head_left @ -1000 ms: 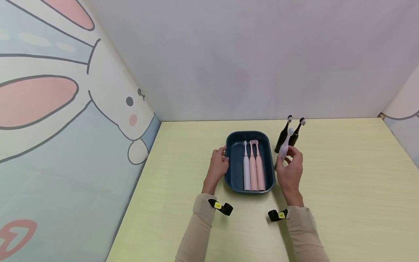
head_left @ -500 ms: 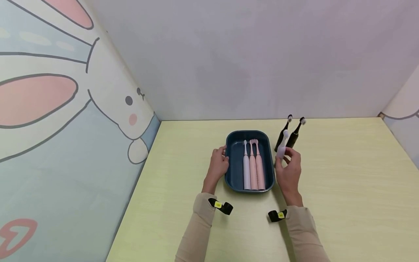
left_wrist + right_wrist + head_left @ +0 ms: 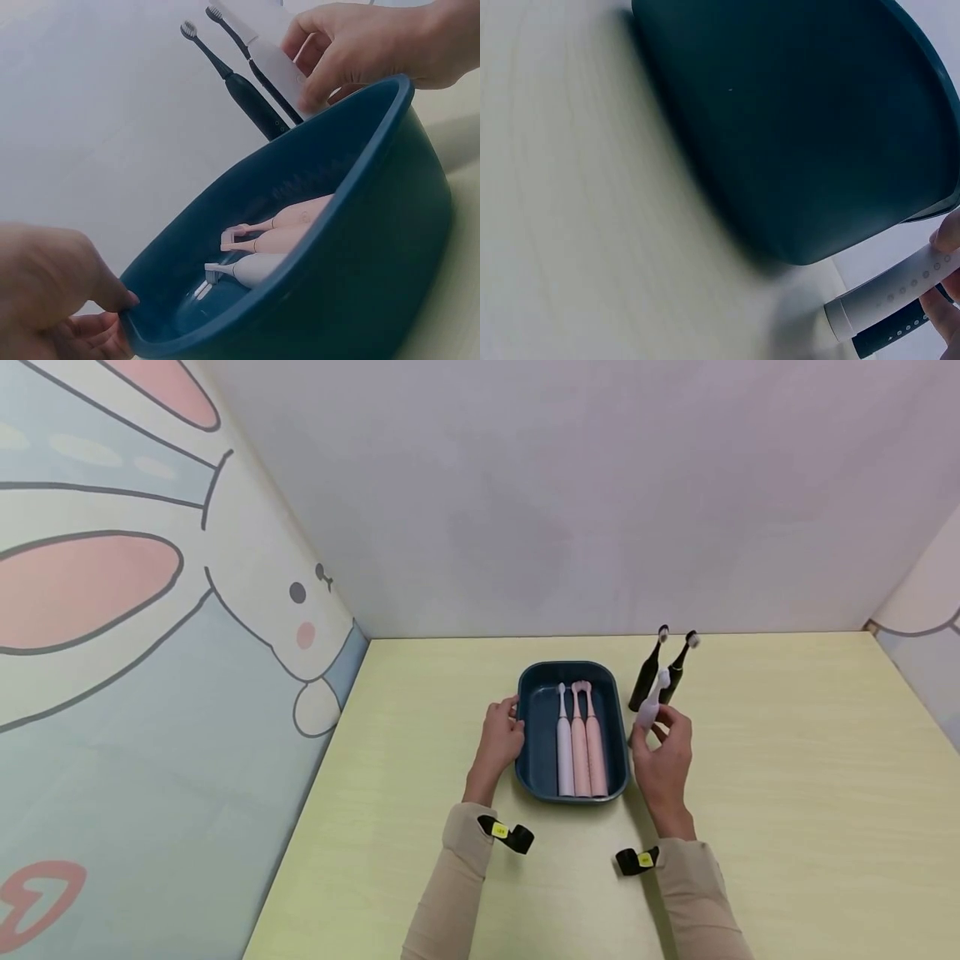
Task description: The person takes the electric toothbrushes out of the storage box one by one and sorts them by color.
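Observation:
My left hand (image 3: 501, 739) grips the left rim of a dark blue plastic basin (image 3: 537, 764), thumb over the edge in the left wrist view. Inside the basin lie one pale lilac electric toothbrush (image 3: 565, 756) and two pink electric toothbrushes (image 3: 588, 752), side by side, heads away from me. Just right of the basin, my right hand (image 3: 663, 756) pinches another pale lilac electric toothbrush (image 3: 648, 714) by its handle, head up and leaning slightly right. Its handle base (image 3: 841, 321) shows below the fingers in the right wrist view.
Two black electric toothbrushes (image 3: 645, 681) stand upright behind my right hand, close to the basin's far right corner. A pale wall (image 3: 600, 510) rises behind the light wooden table (image 3: 810, 777). At left is a wall with a rabbit drawing (image 3: 262, 602).
The toothbrush in my right hand has come down slightly; its head swung left, then back right. My left hand and the basin have stayed in place.

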{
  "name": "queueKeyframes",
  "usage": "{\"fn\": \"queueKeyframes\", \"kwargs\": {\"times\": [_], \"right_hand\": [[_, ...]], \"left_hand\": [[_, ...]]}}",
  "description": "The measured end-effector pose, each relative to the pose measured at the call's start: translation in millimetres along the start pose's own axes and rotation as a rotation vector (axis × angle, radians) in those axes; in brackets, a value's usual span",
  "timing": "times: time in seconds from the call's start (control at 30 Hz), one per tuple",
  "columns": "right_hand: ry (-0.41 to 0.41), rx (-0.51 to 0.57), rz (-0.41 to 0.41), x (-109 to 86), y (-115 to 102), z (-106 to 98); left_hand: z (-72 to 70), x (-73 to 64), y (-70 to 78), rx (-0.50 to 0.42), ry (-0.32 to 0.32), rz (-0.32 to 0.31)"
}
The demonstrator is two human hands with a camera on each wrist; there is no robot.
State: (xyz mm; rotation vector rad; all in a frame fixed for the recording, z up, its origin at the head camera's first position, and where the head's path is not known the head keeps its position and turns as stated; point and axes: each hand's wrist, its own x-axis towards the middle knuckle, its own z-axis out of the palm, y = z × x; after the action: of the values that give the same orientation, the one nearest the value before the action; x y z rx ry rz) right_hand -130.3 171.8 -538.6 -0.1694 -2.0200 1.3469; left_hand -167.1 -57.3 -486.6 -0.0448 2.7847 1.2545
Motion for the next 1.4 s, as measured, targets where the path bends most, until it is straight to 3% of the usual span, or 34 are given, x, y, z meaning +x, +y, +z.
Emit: {"fn": "queueKeyframes", "kwargs": {"times": [0.27,0.43,0.6,0.8,0.97,1.07,1.2,1.3,1.4], "right_hand": [[-0.061,-0.016,0.054,-2.0,0.4,-3.0],[-0.031,0.024,0.076,-2.9,-7.2,-9.0],[0.010,0.108,0.116,-2.8,-19.2,-15.8],[0.004,0.137,0.136,-5.4,-41.0,-20.2],[0.012,0.153,0.124,-12.1,-64.2,-22.4],[0.015,0.181,0.088,-18.3,-65.6,-18.3],[-0.037,0.205,0.011,-28.4,-58.7,-7.5],[-0.120,0.193,-0.023,-35.0,-58.0,1.0],[-0.219,0.149,0.016,-39.0,-61.0,8.8]], "left_hand": [[1.2,-0.5,-1.4,-0.001,-0.002,-0.008],[1.1,0.7,-1.2,0.000,0.002,-0.001],[0.6,1.1,-1.0,0.007,0.007,0.002],[0.5,1.3,-1.3,0.008,0.009,0.000],[1.0,1.7,-1.0,0.012,0.001,-0.003],[0.6,2.3,-0.8,0.011,0.001,-0.002],[0.4,3.1,-1.0,0.005,0.002,0.001],[0.8,3.3,-1.7,-0.004,0.000,0.005],[1.6,3.0,-3.3,0.001,-0.001,0.003]]}}
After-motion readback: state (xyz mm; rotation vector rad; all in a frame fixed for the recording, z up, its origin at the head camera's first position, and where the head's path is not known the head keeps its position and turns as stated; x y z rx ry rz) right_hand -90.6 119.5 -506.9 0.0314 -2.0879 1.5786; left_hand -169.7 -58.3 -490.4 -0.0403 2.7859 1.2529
